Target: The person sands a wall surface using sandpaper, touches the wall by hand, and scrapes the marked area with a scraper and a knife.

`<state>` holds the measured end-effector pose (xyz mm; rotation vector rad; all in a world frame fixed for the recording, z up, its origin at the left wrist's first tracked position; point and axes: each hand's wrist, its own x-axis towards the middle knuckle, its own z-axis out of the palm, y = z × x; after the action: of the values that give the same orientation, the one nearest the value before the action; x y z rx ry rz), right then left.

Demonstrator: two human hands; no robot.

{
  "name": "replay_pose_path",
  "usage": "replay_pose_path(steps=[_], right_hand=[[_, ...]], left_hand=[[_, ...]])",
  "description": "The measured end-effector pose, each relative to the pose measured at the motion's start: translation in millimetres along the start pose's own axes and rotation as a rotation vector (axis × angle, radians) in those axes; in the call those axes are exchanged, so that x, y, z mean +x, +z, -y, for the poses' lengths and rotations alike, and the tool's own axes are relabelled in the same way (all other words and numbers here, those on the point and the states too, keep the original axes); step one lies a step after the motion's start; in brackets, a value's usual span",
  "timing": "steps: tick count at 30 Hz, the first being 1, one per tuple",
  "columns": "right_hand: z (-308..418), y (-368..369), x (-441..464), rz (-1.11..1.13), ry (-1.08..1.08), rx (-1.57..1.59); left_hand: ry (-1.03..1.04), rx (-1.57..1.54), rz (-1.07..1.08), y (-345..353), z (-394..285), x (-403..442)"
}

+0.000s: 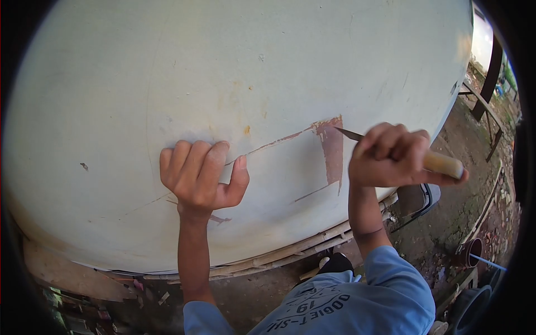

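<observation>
My right hand [389, 156] is closed around a knife with a pale yellowish handle [443, 165]. Its narrow blade [349, 134] points left, the tip at the upper part of a reddish-brown strip [333, 153] on a large pale, curved surface [201, 72]. I cannot tell whether the tip touches. My left hand [200, 177] rests against the same surface, fingers bent and thumb apart, with nothing visible in it. A thin brown line [279, 139] runs from near the left thumb to the strip. Another short line [316, 191] lies below.
Bamboo poles [279, 254] run along the surface's lower edge. On the dirt ground to the right are a chair [427, 201], a brown pot [472, 252] with a blue stick and a dark basin [472, 310]. A wooden frame [483, 106] stands farther back.
</observation>
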<state>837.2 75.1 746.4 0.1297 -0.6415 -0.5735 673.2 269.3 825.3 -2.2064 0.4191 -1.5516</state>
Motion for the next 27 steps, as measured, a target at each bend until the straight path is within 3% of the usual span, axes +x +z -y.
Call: replay_pose_path(steps=[6, 9, 11, 14, 15, 18, 22, 25, 27], right_hand=[[7, 5, 3, 0.120, 0.098, -0.361], [-21, 31, -21, 0.151, 0.025, -0.384], [-17, 42, -18, 0.009, -0.062, -0.522], [-13, 13, -9, -0.083, 0.007, -0.211], [-22, 26, -15, -0.025, -0.045, -0.391], [-19, 30, -16, -0.023, -0.113, -0.464], [-14, 24, -7, -0.061, -0.047, -0.223], [-17, 40, -18, 0.061, -0.016, -0.610], [-7, 27, -5, 0.016, -0.053, -0.475]], left_hand=[[0.016, -0.024, 0.016, -4, 0, -2], [0.009, -0.026, 0.029, -3, -3, -3], [0.012, -0.024, 0.022, -2, -1, -1], [0.015, -0.006, 0.018, -2, -1, -1], [0.011, 0.003, 0.020, -2, 1, 0], [0.010, -0.016, 0.038, -2, -2, 0], [0.017, 0.000, 0.018, -1, 0, 0], [0.011, -0.020, 0.034, -3, -4, -3], [0.016, -0.007, 0.020, -2, 0, 0]])
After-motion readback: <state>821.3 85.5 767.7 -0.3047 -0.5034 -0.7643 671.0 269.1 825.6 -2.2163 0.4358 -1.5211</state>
